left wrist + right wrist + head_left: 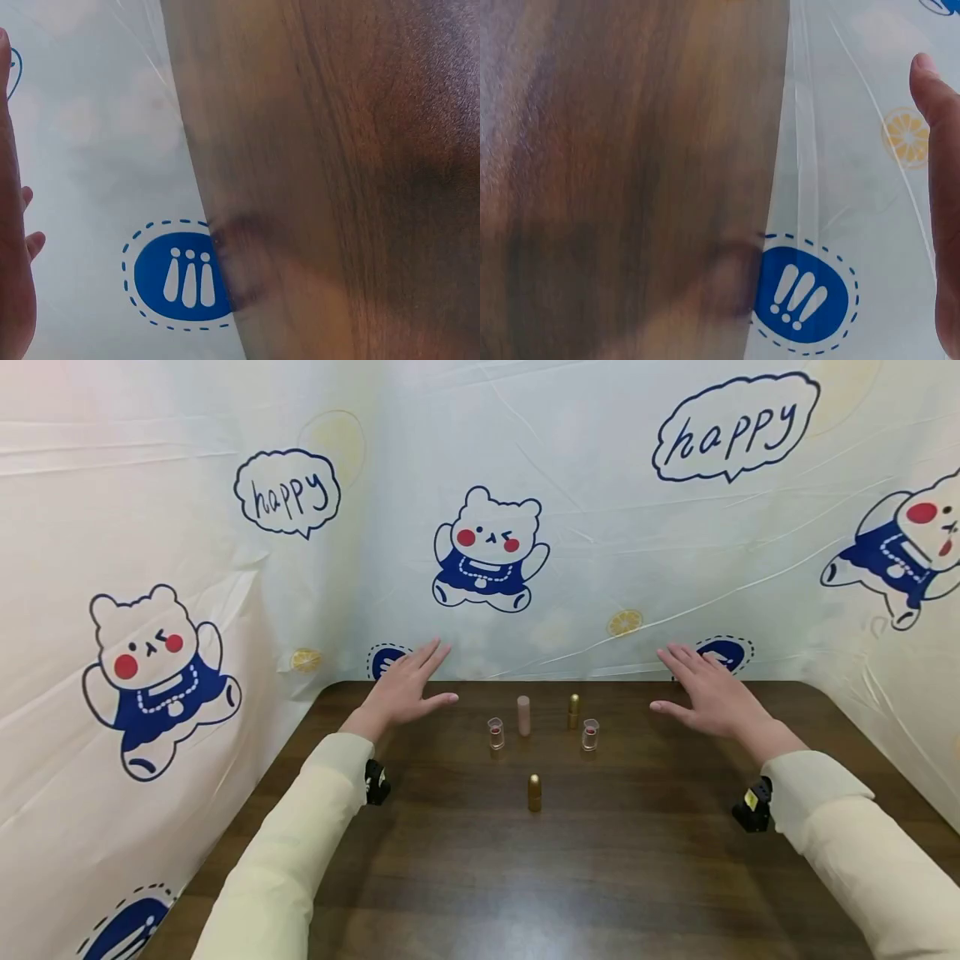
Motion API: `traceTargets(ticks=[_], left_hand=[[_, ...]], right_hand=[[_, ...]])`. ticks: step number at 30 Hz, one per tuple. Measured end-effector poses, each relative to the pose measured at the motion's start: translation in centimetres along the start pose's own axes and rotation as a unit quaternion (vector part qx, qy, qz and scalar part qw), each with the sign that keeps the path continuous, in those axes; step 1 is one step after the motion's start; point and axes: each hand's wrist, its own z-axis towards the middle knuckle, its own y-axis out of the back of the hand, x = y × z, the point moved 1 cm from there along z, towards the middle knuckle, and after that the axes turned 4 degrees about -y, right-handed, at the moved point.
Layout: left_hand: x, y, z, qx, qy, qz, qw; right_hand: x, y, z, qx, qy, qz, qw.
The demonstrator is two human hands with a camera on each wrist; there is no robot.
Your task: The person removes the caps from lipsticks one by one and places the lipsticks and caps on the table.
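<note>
My left hand [405, 687] hovers over the far left of the table, fingers straight and thumb spread, holding nothing. On the far right my right hand [708, 695] is held up the same way, palm down. Between them stand a pink tube [523, 716], a gold lipstick-like tube [573, 712] and two small clear cups [496, 733] with something red inside. A second gold tube [534, 793] stands upright nearer to me. Neither hand touches any of these. Only the edges of the left hand [15, 225] and right hand [943, 187] show in the wrist views.
The dark wooden table [525, 877] has a glossy top. Around its back and sides hangs a pale curtain [600, 568] with printed bears and "happy" bubbles. Black wrist cameras [377, 782] sit at both cuffs.
</note>
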Motion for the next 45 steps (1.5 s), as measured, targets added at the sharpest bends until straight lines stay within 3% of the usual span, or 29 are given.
traceTargets(ticks=[12, 26, 45], left_hand=[[-1.0, 0.0, -1.0, -0.024, -0.009, -0.039, 0.9989], [-1.9, -0.2, -2.5, -0.026, 0.003, -0.089, 0.9957], [-5.0, -1.5, -4.1, -0.015, 0.020, -0.192, 0.9811]], right_hand=[[1.8, 0.0, -0.5, -0.029, 0.002, 0.039, 0.999], [4.0, -0.7, -1.2, -0.045, 0.017, 0.096, 0.994], [7.7, -2.6, -2.1, -0.040, 0.042, 0.180, 0.982]])
